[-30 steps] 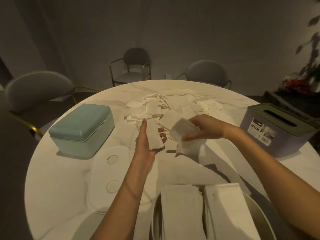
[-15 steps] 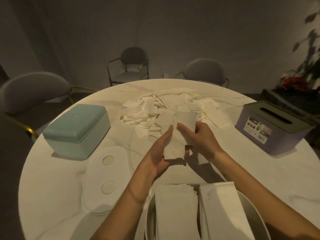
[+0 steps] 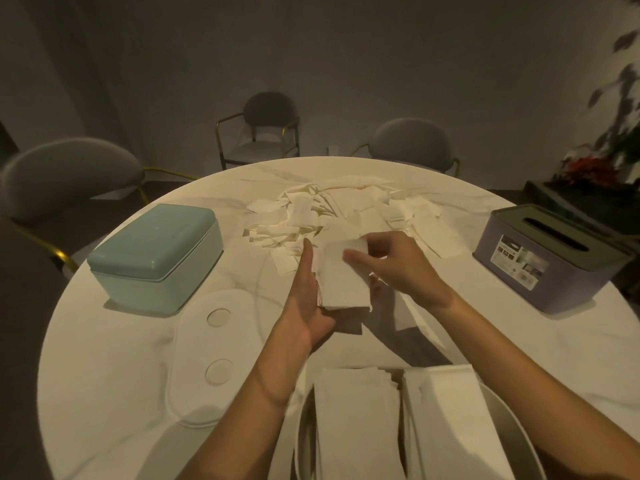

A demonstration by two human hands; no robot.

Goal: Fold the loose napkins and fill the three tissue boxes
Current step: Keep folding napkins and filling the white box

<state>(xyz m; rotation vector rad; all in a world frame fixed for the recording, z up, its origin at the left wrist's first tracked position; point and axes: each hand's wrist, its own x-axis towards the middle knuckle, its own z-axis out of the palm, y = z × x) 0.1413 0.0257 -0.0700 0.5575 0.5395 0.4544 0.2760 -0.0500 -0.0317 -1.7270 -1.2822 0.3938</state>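
My left hand (image 3: 304, 303) cradles a small stack of folded white napkins (image 3: 343, 285) above the table centre, thumb pointing up along its left side. My right hand (image 3: 391, 265) lies over the stack's top right and pinches its upper edge. Behind them is a pile of loose napkins (image 3: 332, 216). A closed teal tissue box (image 3: 154, 251) stands at the left. At the right is a purple tissue box (image 3: 550, 258) with a slot in its lid. An open white box (image 3: 512, 410) at the near edge holds two rows of folded napkins (image 3: 356, 427).
A flat white lid (image 3: 211, 355) with two round dimples lies left of the white box. One loose napkin (image 3: 405, 313) lies under my right wrist. Grey chairs (image 3: 69, 174) ring the round white table (image 3: 104, 375). A plant (image 3: 588, 171) stands at the far right.
My hands came together: the right hand brought its napkin onto the folded one in my left palm, and both now hold the stack a little nearer to me.
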